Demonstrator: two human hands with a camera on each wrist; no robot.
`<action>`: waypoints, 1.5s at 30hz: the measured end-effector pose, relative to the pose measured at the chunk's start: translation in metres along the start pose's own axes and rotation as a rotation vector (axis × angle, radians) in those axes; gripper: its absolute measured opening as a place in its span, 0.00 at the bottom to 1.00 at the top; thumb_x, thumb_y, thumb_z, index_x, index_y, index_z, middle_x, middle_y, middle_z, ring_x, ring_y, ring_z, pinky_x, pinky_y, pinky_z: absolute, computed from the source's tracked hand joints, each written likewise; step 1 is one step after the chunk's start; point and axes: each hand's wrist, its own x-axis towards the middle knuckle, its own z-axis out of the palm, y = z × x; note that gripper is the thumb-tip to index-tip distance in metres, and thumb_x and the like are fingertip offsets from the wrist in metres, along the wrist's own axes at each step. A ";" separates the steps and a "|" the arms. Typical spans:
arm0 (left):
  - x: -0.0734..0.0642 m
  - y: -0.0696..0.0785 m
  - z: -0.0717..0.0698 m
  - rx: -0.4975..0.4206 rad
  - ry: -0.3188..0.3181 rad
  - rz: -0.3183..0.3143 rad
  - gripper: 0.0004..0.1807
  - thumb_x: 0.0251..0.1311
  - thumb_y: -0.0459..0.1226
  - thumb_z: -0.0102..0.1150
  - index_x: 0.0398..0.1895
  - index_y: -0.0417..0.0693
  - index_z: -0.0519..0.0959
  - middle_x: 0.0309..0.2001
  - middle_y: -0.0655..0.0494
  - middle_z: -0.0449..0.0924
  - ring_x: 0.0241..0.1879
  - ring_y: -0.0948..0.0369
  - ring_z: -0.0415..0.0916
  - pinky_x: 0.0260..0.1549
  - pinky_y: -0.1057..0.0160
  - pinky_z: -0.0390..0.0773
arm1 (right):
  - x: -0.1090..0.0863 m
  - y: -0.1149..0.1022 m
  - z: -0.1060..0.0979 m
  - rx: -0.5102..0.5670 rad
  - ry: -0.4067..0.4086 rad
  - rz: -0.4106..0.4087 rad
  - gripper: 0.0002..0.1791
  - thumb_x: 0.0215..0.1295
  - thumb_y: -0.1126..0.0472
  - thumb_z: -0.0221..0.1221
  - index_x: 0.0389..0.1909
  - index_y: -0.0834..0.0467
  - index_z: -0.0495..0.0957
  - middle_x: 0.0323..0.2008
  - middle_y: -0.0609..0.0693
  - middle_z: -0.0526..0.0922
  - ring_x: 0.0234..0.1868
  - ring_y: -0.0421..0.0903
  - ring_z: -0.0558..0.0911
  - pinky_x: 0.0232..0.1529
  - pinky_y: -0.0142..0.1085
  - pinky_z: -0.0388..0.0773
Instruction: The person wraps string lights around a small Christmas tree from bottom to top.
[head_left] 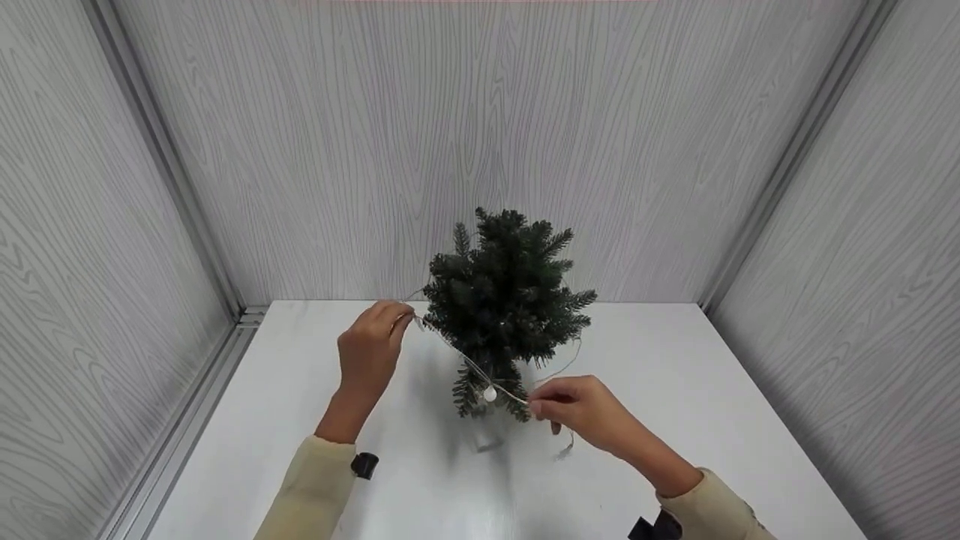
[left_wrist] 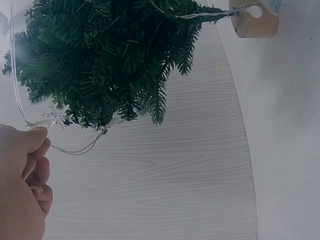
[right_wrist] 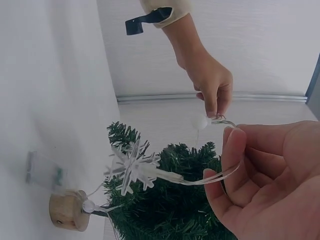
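A small green artificial Christmas tree (head_left: 506, 292) stands on the white table, with a thin clear string of lights (head_left: 465, 356) stretched across its front. My left hand (head_left: 371, 349) pinches the string beside the tree's left side. In the left wrist view, a clear snowflake light (left_wrist: 59, 116) sits right at those fingertips. Lower down, at the tree's front right, my right hand (head_left: 581, 409) pinches the same string between thumb and fingers. From it hangs another snowflake light (right_wrist: 132, 167), seen large in the right wrist view. A white ball light (head_left: 490, 393) shows between the hands.
The tree's round wooden base (right_wrist: 69, 211) rests on the table (head_left: 660, 375). Beside it lies a clear plastic box (right_wrist: 45, 170). Wood-grain panels (head_left: 360, 150) enclose the back and both sides. A loose loop of wire (head_left: 566, 365) hangs at the tree's right.
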 end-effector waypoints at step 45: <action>-0.008 0.041 0.032 -0.029 -0.093 0.158 0.04 0.63 0.43 0.68 0.38 0.56 0.89 0.37 0.61 0.87 0.37 0.61 0.82 0.26 0.61 0.82 | -0.013 0.023 -0.124 -0.462 0.421 0.094 0.09 0.73 0.59 0.60 0.43 0.60 0.85 0.33 0.52 0.83 0.31 0.43 0.80 0.33 0.33 0.77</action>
